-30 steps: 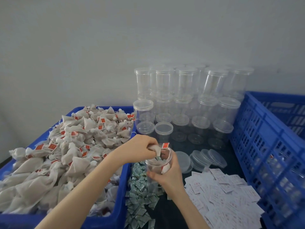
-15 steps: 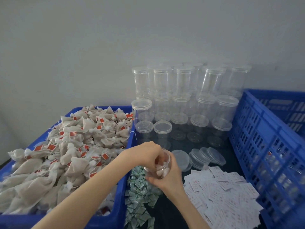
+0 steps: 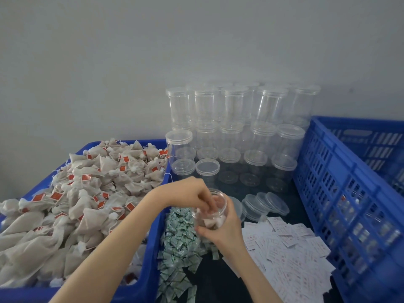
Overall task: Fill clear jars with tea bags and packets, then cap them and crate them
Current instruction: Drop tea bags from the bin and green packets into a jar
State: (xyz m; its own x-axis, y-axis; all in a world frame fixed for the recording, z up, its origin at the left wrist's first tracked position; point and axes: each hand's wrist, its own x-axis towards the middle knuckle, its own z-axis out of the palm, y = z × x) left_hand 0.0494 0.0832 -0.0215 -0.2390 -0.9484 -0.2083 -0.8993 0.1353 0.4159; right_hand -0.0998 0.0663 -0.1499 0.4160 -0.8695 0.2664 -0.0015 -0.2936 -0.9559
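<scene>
The left hand (image 3: 192, 194) has its fingers curled down into the mouth of an open clear jar (image 3: 211, 212), pressing or placing tea bags inside; whether they are pinched on a bag cannot be made out. The right hand (image 3: 225, 228) is wrapped around the jar from below and the near side, holding it tilted above the table (image 3: 220, 281). White tea bags are visible through the jar wall; the jar appears partly filled and uncapped.

Directly beneath the jar lies a heap of small green packets (image 3: 179, 243); none can be identified in the jar. To the right, white paper slips (image 3: 290, 252) are spread on the table. Just beyond the jar, loose lids (image 3: 262, 204) lie overlapped in a short row.

On the left, a blue bin (image 3: 153, 270) remains heaped with tea bags (image 3: 91, 193) bearing red tags. Behind the work area, empty jars (image 3: 236, 132) stand stacked in tiers against the wall, a large stock unfilled.

On the right, the blue crate (image 3: 341, 193) shows what seem to be a few jars through its slotted wall; the count cannot be told.

Assessment: the task is at an early stage. This jar needs more filling, a packet, capping and crating, and many jars remain.
</scene>
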